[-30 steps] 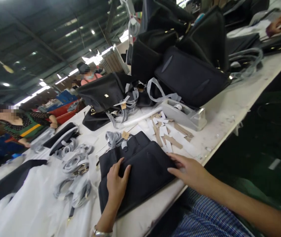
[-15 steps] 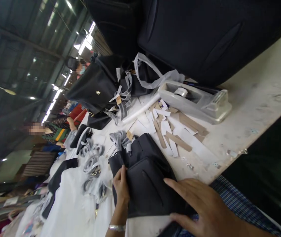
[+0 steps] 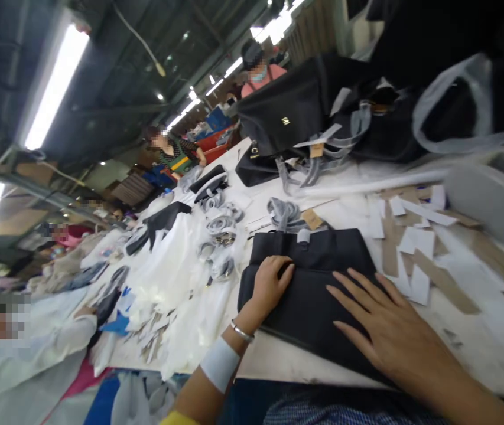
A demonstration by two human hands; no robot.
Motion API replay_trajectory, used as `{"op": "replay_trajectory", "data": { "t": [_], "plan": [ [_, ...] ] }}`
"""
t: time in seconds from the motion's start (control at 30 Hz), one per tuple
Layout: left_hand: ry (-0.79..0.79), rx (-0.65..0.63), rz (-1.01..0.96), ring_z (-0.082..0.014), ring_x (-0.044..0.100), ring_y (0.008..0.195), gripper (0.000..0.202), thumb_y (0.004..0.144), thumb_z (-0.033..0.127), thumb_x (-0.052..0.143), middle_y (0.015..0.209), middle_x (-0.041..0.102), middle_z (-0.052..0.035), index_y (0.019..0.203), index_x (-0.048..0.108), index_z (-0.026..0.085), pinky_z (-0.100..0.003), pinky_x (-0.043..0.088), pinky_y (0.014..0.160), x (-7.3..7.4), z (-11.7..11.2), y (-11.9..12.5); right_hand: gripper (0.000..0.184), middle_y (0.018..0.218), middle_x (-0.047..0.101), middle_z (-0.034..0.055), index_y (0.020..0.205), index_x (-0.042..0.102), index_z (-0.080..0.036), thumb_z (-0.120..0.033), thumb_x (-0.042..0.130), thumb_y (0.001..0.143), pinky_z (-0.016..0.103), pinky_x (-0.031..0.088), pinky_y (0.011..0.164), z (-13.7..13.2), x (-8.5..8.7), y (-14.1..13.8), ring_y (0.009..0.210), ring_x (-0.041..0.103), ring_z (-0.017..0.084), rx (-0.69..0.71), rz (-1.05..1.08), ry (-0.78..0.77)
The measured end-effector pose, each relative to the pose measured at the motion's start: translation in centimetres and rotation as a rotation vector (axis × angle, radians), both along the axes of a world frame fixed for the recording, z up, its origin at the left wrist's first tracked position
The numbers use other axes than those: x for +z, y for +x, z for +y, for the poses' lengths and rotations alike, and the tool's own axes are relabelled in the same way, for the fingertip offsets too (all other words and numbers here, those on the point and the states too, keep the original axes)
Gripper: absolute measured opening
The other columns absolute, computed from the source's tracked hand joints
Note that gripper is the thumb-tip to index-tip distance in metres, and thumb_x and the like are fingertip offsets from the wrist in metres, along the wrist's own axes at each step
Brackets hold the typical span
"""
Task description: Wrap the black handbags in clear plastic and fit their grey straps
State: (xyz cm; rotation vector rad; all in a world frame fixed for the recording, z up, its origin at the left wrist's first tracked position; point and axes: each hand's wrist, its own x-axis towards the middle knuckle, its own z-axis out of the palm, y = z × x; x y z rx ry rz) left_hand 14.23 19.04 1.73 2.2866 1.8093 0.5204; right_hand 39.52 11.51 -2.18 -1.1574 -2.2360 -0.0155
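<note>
A flat black fabric bag lies on the white table right in front of me. My left hand rests on its left part with the fingers curled down onto the fabric, a bracelet on the wrist. My right hand lies flat on the bag's right part, fingers stretched out and spread. Grey wrapped straps with a brown tag sit at the bag's far edge.
Paper and cardboard strips lie scattered to the right, beside a grey tape dispenser. Black handbags are piled at the back. Bundles of wrapped straps and white wrapping lie to the left. Other people work along the table.
The view has swung left and levelled. My right hand has moved up onto the bag and spread flat; my left hand stays on the bag's left part.
</note>
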Motion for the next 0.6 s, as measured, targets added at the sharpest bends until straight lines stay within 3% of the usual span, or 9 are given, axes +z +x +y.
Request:
{"op": "replay_trajectory", "data": {
  "t": [0.07, 0.13, 0.2, 0.27, 0.37, 0.43, 0.6],
  "plan": [
    [0.009, 0.02, -0.026, -0.0231, 0.061, 0.115, 0.026, 0.093, 0.042, 0.063, 0.117, 0.07, -0.0041, 0.113, 0.069, 0.026, -0.037, 0.044, 0.105, 1.3, -0.8, -3.0, 0.057, 0.154, 0.045, 0.0146, 0.142, 0.054, -0.019, -0.048, 0.05, 0.093, 0.065, 0.03, 0.111, 0.3, -1.1, 0.1, 0.141, 0.039, 0.04, 0.013, -0.041, 0.03],
    [0.005, 0.074, -0.065, -0.025, 0.06, 0.118, 0.033, 0.093, 0.042, 0.062, 0.124, 0.068, -0.0063, 0.121, 0.065, 0.025, -0.041, 0.045, 0.105, 2.1, -1.7, -6.1, 0.062, 0.158, 0.037, 0.0167, 0.144, 0.051, -0.019, -0.053, 0.048, 0.093, 0.064, 0.03, 0.112, 0.3, -1.5, 0.5, 0.143, 0.035, 0.041, -0.015, -0.057, 0.047],
    [-0.032, 0.114, -0.112, -0.0241, 0.064, 0.111, 0.04, 0.093, 0.042, 0.063, 0.122, 0.069, -0.0078, 0.127, 0.061, 0.022, -0.037, 0.051, 0.096, 2.3, -2.3, -8.5, 0.068, 0.161, 0.031, 0.0175, 0.147, 0.047, -0.019, -0.059, 0.046, 0.093, 0.062, 0.032, 0.112, 0.3, -1.5, 0.9, 0.143, 0.035, 0.04, -0.053, -0.081, 0.046],
    [-0.092, 0.122, -0.149, -0.0219, 0.069, 0.098, 0.042, 0.09, 0.047, 0.065, 0.111, 0.073, -0.0066, 0.122, 0.063, 0.019, -0.031, 0.054, 0.083, 2.1, -2.5, -10.0, 0.074, 0.159, 0.036, 0.0163, 0.15, 0.043, -0.021, -0.066, 0.045, 0.091, 0.06, 0.036, 0.11, 0.5, -1.5, 1.3, 0.14, 0.041, 0.039, -0.075, -0.12, 0.037],
    [-0.163, 0.121, -0.157, -0.0202, 0.069, 0.078, 0.044, 0.09, 0.059, 0.059, 0.086, 0.074, -0.0039, 0.097, 0.07, 0.018, -0.027, 0.052, 0.067, 1.6, -3.1, -10.7, 0.08, 0.148, 0.051, 0.0113, 0.153, 0.037, -0.028, -0.071, 0.048, 0.087, 0.059, 0.044, 0.104, 1.5, -2.0, 2.2, 0.13, 0.052, 0.038, -0.085, -0.169, -0.001],
    [-0.175, 0.148, -0.133, -0.022, 0.069, 0.076, 0.048, 0.092, 0.062, 0.053, 0.082, 0.073, -0.0055, 0.091, 0.07, 0.017, -0.029, 0.05, 0.065, 1.2, -3.7, -10.7, 0.078, 0.145, 0.055, 0.0076, 0.154, 0.033, -0.034, -0.069, 0.05, 0.086, 0.059, 0.045, 0.103, 2.4, -2.7, 2.8, 0.128, 0.055, 0.037, -0.074, -0.186, -0.04],
    [-0.123, 0.25, -0.047, -0.0309, 0.07, 0.092, 0.049, 0.092, 0.055, 0.059, 0.096, 0.074, -0.0134, 0.122, 0.063, 0.015, -0.04, 0.053, 0.08, 1.4, -5.7, -9.5, 0.076, 0.146, 0.055, 0.0037, 0.156, 0.021, -0.048, -0.061, 0.05, 0.087, 0.061, 0.047, 0.102, 3.6, -4.0, 3.9, 0.127, 0.057, 0.037, -0.025, -0.19, -0.075]
  ]
}}
